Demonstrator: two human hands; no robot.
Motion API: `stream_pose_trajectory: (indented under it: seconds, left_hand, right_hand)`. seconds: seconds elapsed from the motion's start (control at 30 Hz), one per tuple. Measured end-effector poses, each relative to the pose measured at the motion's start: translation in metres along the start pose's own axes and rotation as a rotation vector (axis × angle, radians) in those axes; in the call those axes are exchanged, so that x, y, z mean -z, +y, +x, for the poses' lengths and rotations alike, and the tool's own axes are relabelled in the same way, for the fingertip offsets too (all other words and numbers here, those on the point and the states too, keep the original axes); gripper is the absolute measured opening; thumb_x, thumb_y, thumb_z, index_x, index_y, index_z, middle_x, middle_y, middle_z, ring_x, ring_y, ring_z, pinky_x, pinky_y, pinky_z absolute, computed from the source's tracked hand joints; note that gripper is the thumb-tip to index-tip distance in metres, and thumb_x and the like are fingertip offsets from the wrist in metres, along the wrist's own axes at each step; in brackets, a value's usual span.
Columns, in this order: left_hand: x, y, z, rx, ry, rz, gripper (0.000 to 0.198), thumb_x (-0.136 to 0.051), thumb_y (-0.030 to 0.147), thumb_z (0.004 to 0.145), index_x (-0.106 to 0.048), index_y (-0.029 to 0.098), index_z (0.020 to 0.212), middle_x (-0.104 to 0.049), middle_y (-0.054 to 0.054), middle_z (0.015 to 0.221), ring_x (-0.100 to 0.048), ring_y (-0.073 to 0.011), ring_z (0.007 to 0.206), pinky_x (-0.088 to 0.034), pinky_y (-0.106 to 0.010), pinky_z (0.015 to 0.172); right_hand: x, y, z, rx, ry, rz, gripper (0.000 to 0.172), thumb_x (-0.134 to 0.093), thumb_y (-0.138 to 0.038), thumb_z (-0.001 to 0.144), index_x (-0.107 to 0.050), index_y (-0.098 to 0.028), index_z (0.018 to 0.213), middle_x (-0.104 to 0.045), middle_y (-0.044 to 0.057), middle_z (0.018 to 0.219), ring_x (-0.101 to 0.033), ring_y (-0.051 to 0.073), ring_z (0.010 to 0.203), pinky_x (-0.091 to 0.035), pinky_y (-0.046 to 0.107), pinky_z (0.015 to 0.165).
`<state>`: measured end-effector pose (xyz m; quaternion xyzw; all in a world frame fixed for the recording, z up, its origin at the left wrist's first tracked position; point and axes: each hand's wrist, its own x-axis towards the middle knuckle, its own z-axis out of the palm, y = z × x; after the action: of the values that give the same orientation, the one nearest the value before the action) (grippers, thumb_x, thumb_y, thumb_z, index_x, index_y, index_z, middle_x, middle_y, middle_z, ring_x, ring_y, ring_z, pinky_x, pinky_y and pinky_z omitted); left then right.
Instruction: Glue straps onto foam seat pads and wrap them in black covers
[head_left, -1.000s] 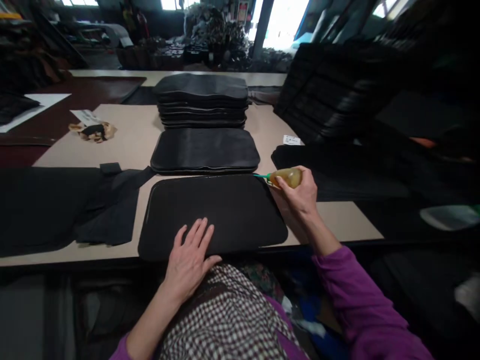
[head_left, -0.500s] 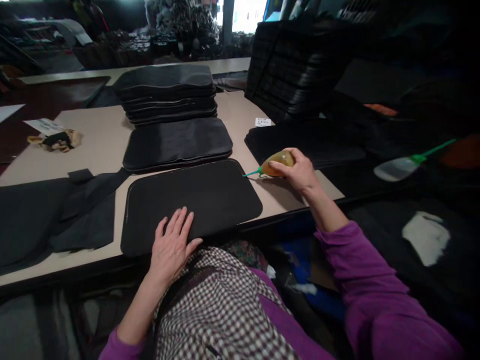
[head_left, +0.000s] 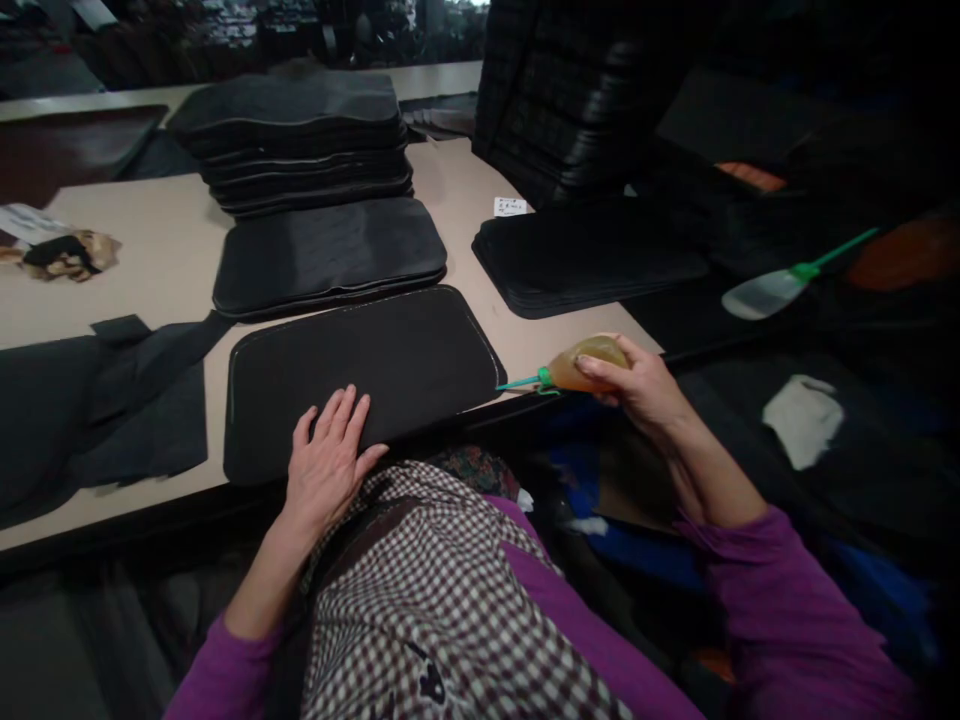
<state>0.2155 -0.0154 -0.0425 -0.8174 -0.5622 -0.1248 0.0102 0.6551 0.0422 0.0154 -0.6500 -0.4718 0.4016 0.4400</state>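
A black panel with rounded corners lies flat at the table's front edge. Along its left, far and right margins runs a thin pale line. My left hand rests flat on the panel's near edge, fingers spread. In my right hand is a squeeze bottle of amber liquid, held tilted with its thin green nozzle pointing left. The nozzle tip is at the panel's near right corner; whether it touches cannot be made out.
Behind the panel lie more black panels and a taller stack. Black pieces lie to the right, below a white label. Black fabric covers the left. A second green-nozzled bottle and a white cloth are at right.
My right hand has drawn the bottle's nozzle down the panel's right side to the near corner, and a pale line now shows along that side. My left hand stays on the panel. The view has tilted down.
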Motion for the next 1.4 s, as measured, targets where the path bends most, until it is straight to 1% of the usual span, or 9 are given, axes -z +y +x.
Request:
stream_pose_trajectory:
  seconds: [0.2,0.33,0.43,0.57,0.8,0.93,1.1,1.27,1.4]
  left_hand:
    - [0.006,0.000,0.002,0.062,-0.032,-0.051,0.070,-0.033,0.062,0.107,-0.039,0.022,0.165,-0.021,-0.015,0.177,-0.020,-0.0358,0.164,-0.021,-0.060,0.128]
    - [0.021,-0.007,-0.002,0.114,0.004,-0.308,0.077,-0.018,0.068,0.106,-0.033,0.023,0.167,-0.022,-0.014,0.177,-0.020,-0.0319,0.164,-0.022,-0.058,0.130]
    - [0.038,-0.022,-0.009,0.212,0.150,-0.510,0.077,-0.014,0.070,0.106,-0.040,0.024,0.162,-0.039,-0.013,0.171,-0.035,-0.0260,0.159,-0.028,-0.049,0.129]
    - [0.056,-0.055,-0.018,0.351,0.299,-0.438,0.071,-0.017,0.067,0.108,-0.056,0.022,0.147,-0.068,-0.012,0.143,-0.052,-0.0242,0.145,-0.033,-0.047,0.125]
    - [0.069,-0.113,-0.016,0.335,0.070,-0.183,0.054,-0.021,0.043,0.112,-0.068,0.023,0.131,-0.074,-0.007,0.132,-0.055,-0.0234,0.136,-0.016,-0.053,0.127]
    - [0.077,-0.129,-0.009,0.279,-0.062,-0.215,0.054,-0.019,0.039,0.112,-0.067,0.026,0.133,-0.078,-0.003,0.122,-0.056,-0.0232,0.129,-0.011,-0.055,0.126]
    - [0.090,-0.138,-0.001,0.265,-0.124,-0.290,0.057,-0.018,0.041,0.111,-0.069,0.024,0.128,-0.080,-0.004,0.117,-0.058,-0.0240,0.123,-0.017,-0.054,0.124]
    - [0.098,-0.141,0.010,0.274,-0.171,-0.345,0.062,-0.015,0.045,0.111,-0.071,0.022,0.129,-0.079,-0.006,0.118,-0.058,-0.0263,0.127,-0.021,-0.054,0.122]
    - [0.100,-0.143,0.018,0.284,-0.206,-0.365,0.064,-0.014,0.046,0.111,-0.071,0.021,0.126,-0.080,-0.006,0.115,-0.057,-0.0269,0.129,-0.021,-0.053,0.122]
  right_hand:
    - [-0.036,0.000,-0.022,-0.009,-0.083,0.085,0.055,-0.090,-0.056,0.069,-0.069,-0.023,0.108,-0.066,0.001,0.084,-0.055,0.015,0.061,-0.037,0.023,0.042]
    - [-0.079,-0.005,-0.029,0.033,-0.211,0.087,0.055,-0.087,-0.058,0.073,-0.067,-0.024,0.112,-0.065,-0.001,0.084,-0.053,0.013,0.058,-0.037,0.022,0.041]
    - [-0.114,-0.011,-0.035,0.077,-0.307,0.062,0.057,-0.086,-0.060,0.074,-0.065,-0.025,0.114,-0.065,0.000,0.087,-0.055,0.015,0.060,-0.041,0.024,0.042]
    - [-0.159,-0.023,-0.041,0.161,-0.393,0.013,0.059,-0.084,-0.062,0.075,-0.064,-0.025,0.117,-0.067,0.002,0.098,-0.062,0.019,0.074,-0.048,0.027,0.049]
    - [-0.236,-0.049,-0.057,0.361,-0.461,-0.068,0.056,-0.081,-0.063,0.077,-0.064,-0.025,0.114,-0.069,0.003,0.102,-0.066,0.025,0.089,-0.056,0.039,0.079]
    - [-0.275,-0.061,-0.066,0.454,-0.484,-0.068,0.053,-0.080,-0.061,0.078,-0.063,-0.026,0.113,-0.071,0.004,0.105,-0.067,0.027,0.091,-0.055,0.043,0.086]
    - [-0.317,-0.069,-0.069,0.537,-0.493,-0.042,0.054,-0.077,-0.062,0.080,-0.061,-0.024,0.115,-0.071,0.007,0.111,-0.068,0.029,0.099,-0.054,0.045,0.094]
    - [-0.347,-0.071,-0.065,0.679,-0.414,-0.052,0.056,-0.073,-0.067,0.084,-0.058,-0.024,0.117,-0.068,0.011,0.117,-0.066,0.031,0.107,-0.054,0.047,0.097]
    - [-0.348,-0.073,-0.066,0.740,-0.361,-0.068,0.056,-0.069,-0.070,0.086,-0.058,-0.026,0.119,-0.065,0.013,0.119,-0.065,0.034,0.111,-0.057,0.049,0.094]
